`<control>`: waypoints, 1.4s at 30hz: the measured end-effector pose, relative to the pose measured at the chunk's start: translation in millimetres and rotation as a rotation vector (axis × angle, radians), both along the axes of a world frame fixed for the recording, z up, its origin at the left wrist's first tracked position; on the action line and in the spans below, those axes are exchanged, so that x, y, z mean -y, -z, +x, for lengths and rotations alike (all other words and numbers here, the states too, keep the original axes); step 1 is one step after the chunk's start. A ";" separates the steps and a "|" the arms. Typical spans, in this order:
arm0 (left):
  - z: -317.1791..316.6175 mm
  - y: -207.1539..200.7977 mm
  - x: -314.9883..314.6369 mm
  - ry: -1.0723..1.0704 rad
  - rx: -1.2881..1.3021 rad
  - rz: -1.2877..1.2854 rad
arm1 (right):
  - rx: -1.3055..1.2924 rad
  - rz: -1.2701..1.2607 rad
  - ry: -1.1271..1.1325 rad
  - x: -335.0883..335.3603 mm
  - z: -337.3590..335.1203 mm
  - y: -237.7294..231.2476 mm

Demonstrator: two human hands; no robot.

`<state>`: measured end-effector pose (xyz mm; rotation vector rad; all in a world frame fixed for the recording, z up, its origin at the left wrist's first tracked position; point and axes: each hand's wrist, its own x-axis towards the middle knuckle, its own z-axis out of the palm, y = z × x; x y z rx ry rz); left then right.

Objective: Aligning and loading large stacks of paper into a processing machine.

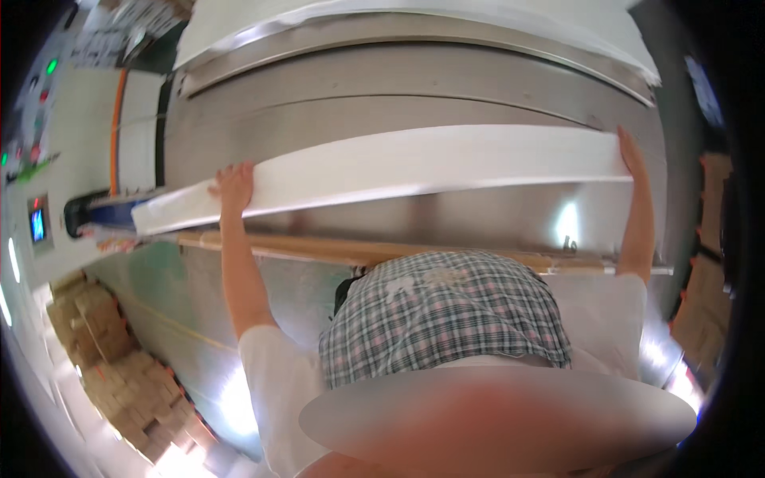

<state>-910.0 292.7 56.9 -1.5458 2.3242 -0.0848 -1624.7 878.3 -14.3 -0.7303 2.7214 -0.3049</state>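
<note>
A long white strip, perhaps a folded sheet or a flat stack, lies across the metal table in front of me. It curves through the fisheye view and narrows toward the left. My left hand reaches over its left part, fingers at the far edge and thumb out to the side. At the strip's right end, my right hand grips the short edge, its fingers partly hidden. Both arms are stretched wide. What the strip is made of I cannot make out.
The metal table carries a raised metal bar at the back, with white material beyond it. A machine panel with a small screen stands left. Cardboard stacks sit lower left, more boxes right. A brown edge strip runs before me.
</note>
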 end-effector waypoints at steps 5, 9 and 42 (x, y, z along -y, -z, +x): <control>36.1 0.6 16.3 0.047 -0.236 -0.280 | 0.130 0.087 -0.138 3.7 32.9 -0.6; 51.4 -4.0 -5.3 0.168 -0.384 -0.438 | 0.158 0.247 -0.336 20.0 106.3 -23.3; 75.1 -30.5 -95.8 0.508 -1.097 -0.052 | 0.784 -0.552 -0.919 462.9 558.9 -49.2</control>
